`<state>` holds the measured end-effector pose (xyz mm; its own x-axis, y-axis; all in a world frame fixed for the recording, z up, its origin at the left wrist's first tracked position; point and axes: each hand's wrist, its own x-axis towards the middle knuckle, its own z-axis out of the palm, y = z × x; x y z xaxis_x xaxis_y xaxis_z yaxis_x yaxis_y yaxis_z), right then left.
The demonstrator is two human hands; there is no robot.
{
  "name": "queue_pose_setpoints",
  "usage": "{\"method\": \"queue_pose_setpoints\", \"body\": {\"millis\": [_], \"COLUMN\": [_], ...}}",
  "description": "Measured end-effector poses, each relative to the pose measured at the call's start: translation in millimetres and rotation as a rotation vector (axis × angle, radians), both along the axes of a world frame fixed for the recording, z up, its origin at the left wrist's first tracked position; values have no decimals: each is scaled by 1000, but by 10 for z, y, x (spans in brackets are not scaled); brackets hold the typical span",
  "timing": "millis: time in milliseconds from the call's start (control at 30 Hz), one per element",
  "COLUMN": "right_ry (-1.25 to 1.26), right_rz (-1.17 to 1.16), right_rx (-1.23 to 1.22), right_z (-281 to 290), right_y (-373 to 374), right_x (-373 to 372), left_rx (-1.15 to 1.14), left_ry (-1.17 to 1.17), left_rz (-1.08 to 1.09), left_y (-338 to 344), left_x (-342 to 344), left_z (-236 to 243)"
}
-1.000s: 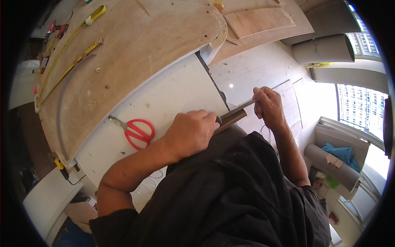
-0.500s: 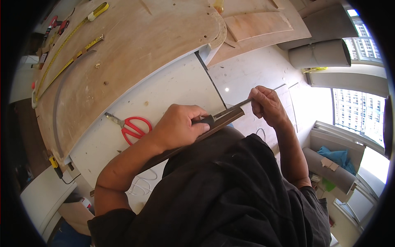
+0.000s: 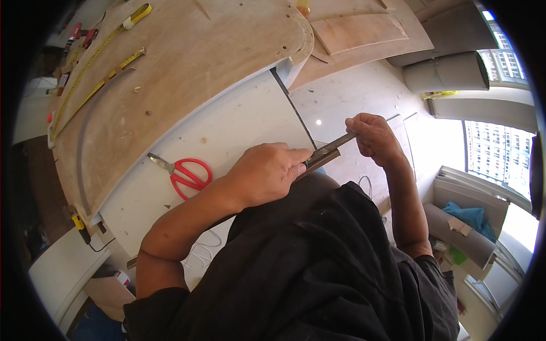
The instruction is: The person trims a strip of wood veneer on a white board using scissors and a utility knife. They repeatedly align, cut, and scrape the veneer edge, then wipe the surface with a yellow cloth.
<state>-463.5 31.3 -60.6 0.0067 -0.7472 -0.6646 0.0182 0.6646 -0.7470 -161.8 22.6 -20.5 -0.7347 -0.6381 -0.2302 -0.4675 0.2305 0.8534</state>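
My left hand (image 3: 270, 173) is closed around the near end of a flat, dark metal bar that looks like a file (image 3: 334, 146), its forefinger stretched along it. At the far end, the fingertips of my right hand (image 3: 374, 136) pinch the tip. The file lies just above a long brown strip (image 3: 329, 162) that crosses my lap and passes beneath my left forearm. My left hand hides the handle and part of the strip. Scissors with red handles (image 3: 190, 175) lie on the white surface beyond my left forearm.
A large curved wooden panel (image 3: 187, 62) fills the upper left, carrying a yellow tape measure (image 3: 138, 16). A yellow-and-black cutter (image 3: 79, 227) sits by its lower corner. Thin pale cable (image 3: 199, 256) coils beside my lap. Grey rolls (image 3: 449, 72) rest at right near the windows.
My left hand has moved right along the strip, covering the black handle that showed before. The file has turned, so its broad face now shows. My right hand has shifted slightly right.
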Motion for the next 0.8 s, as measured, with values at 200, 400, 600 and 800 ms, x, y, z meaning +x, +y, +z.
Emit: {"method": "queue_pose_setpoints", "body": {"millis": [200, 400, 600, 800], "right_ry": [41, 78, 214, 217], "right_rz": [5, -6, 57, 39], "right_rx": [51, 43, 21, -9], "right_z": [23, 48, 94, 70], "right_y": [59, 164, 254, 187], "right_x": [15, 201, 396, 353], "left_rx": [-171, -99, -29, -78], "left_ry": [112, 131, 64, 91], "left_rz": [13, -38, -82, -3], "left_y": [59, 95, 133, 112], "left_x": [-9, 164, 344, 307], "left_z": [-184, -225, -90, -73]}}
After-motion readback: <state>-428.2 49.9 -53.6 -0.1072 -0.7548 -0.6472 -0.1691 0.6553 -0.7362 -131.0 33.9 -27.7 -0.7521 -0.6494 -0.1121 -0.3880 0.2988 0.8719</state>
